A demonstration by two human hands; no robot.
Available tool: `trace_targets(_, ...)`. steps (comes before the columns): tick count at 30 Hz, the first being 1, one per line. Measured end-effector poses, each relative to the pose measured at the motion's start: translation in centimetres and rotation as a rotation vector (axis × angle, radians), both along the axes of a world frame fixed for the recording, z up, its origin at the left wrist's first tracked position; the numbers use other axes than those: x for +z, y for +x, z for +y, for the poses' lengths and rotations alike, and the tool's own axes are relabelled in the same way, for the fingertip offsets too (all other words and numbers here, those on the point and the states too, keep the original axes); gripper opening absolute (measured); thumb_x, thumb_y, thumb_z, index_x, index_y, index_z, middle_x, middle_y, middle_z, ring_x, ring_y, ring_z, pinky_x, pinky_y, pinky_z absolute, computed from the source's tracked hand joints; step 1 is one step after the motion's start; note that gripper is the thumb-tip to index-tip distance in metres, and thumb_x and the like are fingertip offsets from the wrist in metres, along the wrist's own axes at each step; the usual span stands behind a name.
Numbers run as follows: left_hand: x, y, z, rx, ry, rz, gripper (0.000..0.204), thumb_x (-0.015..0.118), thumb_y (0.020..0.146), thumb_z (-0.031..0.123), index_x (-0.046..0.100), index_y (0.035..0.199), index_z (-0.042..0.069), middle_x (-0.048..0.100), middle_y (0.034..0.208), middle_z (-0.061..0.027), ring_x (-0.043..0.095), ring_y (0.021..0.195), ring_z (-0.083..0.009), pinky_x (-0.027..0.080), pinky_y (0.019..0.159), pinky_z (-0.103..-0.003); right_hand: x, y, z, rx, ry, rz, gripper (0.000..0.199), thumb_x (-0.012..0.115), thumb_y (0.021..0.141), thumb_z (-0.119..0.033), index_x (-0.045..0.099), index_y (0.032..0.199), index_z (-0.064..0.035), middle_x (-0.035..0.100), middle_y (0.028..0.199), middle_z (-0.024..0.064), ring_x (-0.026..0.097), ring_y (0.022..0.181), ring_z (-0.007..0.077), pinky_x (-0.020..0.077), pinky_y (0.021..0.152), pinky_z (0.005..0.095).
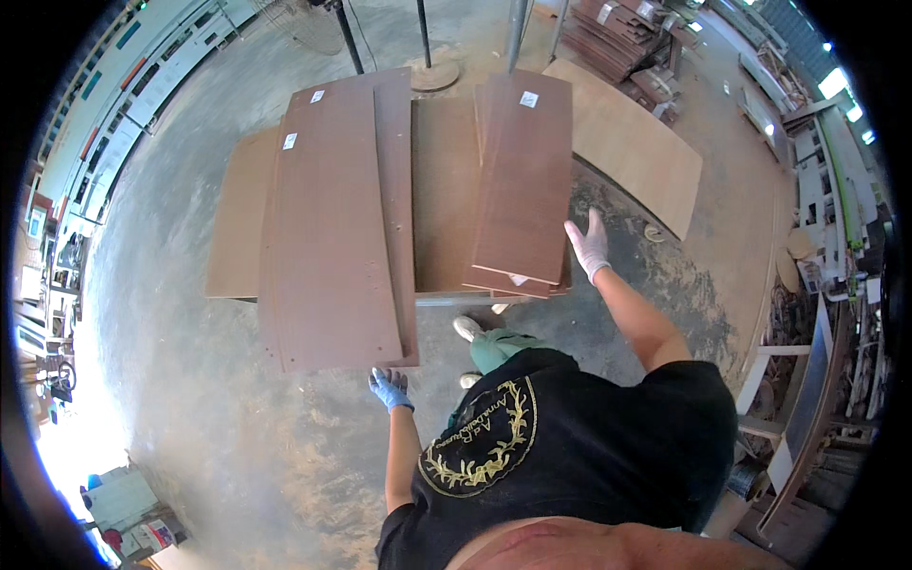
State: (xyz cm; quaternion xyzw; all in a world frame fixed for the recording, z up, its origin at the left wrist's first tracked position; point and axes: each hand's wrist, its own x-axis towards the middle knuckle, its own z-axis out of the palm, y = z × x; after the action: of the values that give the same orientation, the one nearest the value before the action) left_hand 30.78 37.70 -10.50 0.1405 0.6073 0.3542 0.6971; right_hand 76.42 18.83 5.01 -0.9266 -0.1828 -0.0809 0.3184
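**Gloved hands at stacked brown panels**

Centre of frame: flat rectangular panels, smooth matte brown laminate, piled on a low support over a dusty grey concrete floor.

Left stack: long boards, slightly fanned, near edge overhanging toward lower centre, small white stickers near the far corners, tiny drilled holes along one edge. Beneath it, a paler tan sheet poking out to the left.

Right stack: shorter, darker reddish boards, one white sticker on top, layered edges visible at the near end. Between the two stacks, a bare brown panel lying lower.

Left hand, in a blue glove, lower centre: fingers curled at the near corner of the left stack, touching its edge; a full grasp cannot be told.

Right hand, in a whitish glove, right of centre: open, fingers spread, just beside the near right corner of the right stack, holding nothing.

Upper right: a pale plywood sheet flat on the floor, and more dark boards heaped beyond it.

Lower centre: black shirt with a gold wreath emblem, green trouser leg and a pale shoe under the pile's edge.
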Motion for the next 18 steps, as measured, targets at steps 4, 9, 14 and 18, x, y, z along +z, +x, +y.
trace_targets(4,-1.3,2.3,-5.8,-0.133,-0.062,0.014,0.07,0.06,0.082,0.04,0.018,0.136,0.026,0.044,0.125,-0.0136,0.054,0.098,-0.0296,0.049,0.072,-0.044,-5.7,3.0,-4.3,-0.238,0.657,1.519,0.107,0.046,0.069,-0.076,0.012,0.142,-0.0048,0.019,0.144,0.0195,0.012,0.135,0.0309,0.0168,0.106,0.0461)
trace_targets(9,-0.1,4.4,-10.6,-0.141,-0.134,-0.022,0.07,0.06,0.082,0.039,0.018,0.136,0.023,0.042,0.128,-0.0158,0.051,0.104,-0.0335,0.048,0.077,-0.045,-10.6,5.7,-4.8,0.175,0.245,1.054,0.096,0.04,0.076,-0.07,0.014,0.142,-0.0055,0.02,0.145,0.0163,0.022,0.132,0.0302,0.0251,0.103,0.0371)
trace_targets(14,0.9,6.2,-11.8,-0.041,-0.144,0.0,0.066,0.059,0.083,0.037,0.02,0.135,0.023,0.041,0.13,-0.0153,0.049,0.109,-0.0344,0.048,0.077,-0.045,-15.2,6.5,-3.7,0.091,0.471,1.562,0.08,0.051,0.079,-0.059,0.029,0.138,-0.009,0.037,0.138,0.0085,0.033,0.126,0.0279,0.027,0.103,0.0434)
trace_targets(18,1.1,6.4,-14.3,0.162,-0.164,0.046,0.061,0.058,0.084,0.035,0.021,0.133,0.025,0.042,0.129,-0.0144,0.05,0.108,-0.0347,0.048,0.075,-0.047,-19.2,6.2,-3.5,0.017,0.597,1.894,0.078,0.051,0.079,-0.06,0.032,0.134,-0.0082,0.041,0.134,0.0108,0.04,0.121,0.0314,0.033,0.099,0.0479)
